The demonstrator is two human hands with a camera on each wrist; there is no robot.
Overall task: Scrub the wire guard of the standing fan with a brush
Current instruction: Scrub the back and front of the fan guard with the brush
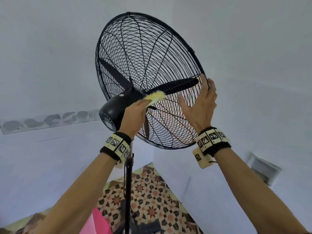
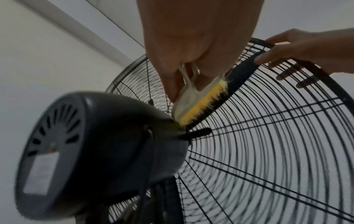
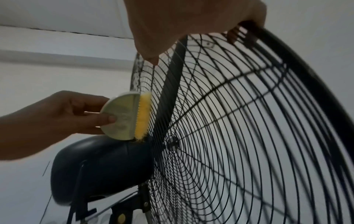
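Note:
A black standing fan with a round wire guard point(image 1: 148, 53) tilts above me, its dark blades visible inside. My left hand point(image 1: 135, 114) grips a pale brush point(image 1: 154, 97) with yellow bristles point(image 2: 199, 107), pressed on the rear guard beside the motor housing point(image 1: 114, 110). In the right wrist view the brush point(image 3: 122, 116) lies flat against the wires point(image 3: 229, 136). My right hand point(image 1: 200, 102) holds the guard's outer rim point(image 1: 202, 71), fingers curled over its edge point(image 3: 245, 28) and thumb on the wires.
The fan's pole point(image 1: 128, 183) runs down between my forearms. Below lies a patterned cloth point(image 1: 152, 200) with pink fabric point(image 1: 98, 222) next to it. Pale walls and ceiling surround the fan, with a vent point(image 1: 263, 168) on the right wall.

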